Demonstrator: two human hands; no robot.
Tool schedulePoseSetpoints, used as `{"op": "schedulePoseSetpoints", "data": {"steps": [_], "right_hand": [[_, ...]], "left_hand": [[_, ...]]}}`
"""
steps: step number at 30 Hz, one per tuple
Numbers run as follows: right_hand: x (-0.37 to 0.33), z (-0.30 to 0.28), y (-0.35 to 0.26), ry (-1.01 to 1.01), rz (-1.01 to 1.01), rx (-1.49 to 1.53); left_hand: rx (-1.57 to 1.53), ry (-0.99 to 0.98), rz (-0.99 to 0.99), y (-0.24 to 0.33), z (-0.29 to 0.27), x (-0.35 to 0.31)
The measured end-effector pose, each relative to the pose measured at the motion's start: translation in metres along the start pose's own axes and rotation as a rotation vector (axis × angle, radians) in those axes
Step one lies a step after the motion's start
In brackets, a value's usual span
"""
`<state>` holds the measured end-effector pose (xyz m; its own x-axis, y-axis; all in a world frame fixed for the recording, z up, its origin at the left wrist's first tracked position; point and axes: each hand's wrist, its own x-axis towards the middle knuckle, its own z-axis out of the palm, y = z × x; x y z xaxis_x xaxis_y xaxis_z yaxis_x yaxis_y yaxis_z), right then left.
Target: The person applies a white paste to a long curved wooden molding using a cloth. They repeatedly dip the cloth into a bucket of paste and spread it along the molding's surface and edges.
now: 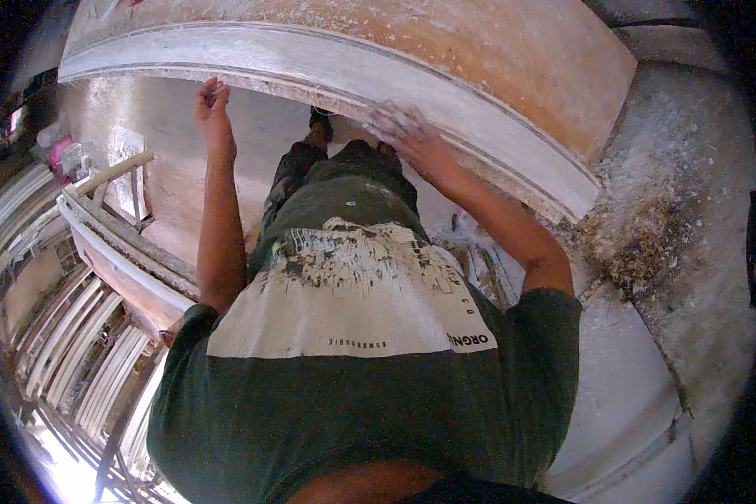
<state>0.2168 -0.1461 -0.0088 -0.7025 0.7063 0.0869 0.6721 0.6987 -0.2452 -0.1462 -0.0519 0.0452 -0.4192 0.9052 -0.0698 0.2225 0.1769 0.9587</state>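
A long white plaster-like strip (pixel 311 60) with raised lines along its edges runs along the near side of a brown worktop (pixel 479 50). My right hand (pixel 412 143), its fingers coated in white, is stretched out against the strip's near edge, the fingers slightly apart. Further left, my left hand (pixel 214 109) is raised just below the same edge. Its fingers curl in towards the thumb, and whatever they may hold is too small to make out. Thin pale fibres stick out along the strip's left part.
Many long white strips (pixel 101 336) are stacked on the left, beside a wooden frame (pixel 109 181). White crumbs and brown debris (pixel 647 244) litter the floor at right. Pale flat boards (pixel 622 386) lie at lower right. A pink item (pixel 60 151) stands at far left.
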Motion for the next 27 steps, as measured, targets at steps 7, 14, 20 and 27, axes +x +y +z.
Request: {"op": "schedulePoseSetpoints", "data": {"steps": [7, 14, 20, 27], "right_hand": [[0.014, -0.019, 0.009, 0.034, 0.173, 0.140], [-0.074, 0.004, 0.041, 0.560, 1.244, 0.390], [-0.106, -0.038, 0.088, 0.582, 1.631, -0.457], [0.021, -0.062, 0.130, -0.230, 1.459, 0.024]], "left_hand": [[-0.110, 0.072, -0.077, -0.020, -0.030, -0.005], [-0.293, 0.112, -0.204, -0.048, -0.055, 0.025], [-0.371, 0.085, -0.202, -0.055, -0.072, 0.052], [-0.455, 0.024, -0.216, -0.053, -0.077, 0.076]]}}
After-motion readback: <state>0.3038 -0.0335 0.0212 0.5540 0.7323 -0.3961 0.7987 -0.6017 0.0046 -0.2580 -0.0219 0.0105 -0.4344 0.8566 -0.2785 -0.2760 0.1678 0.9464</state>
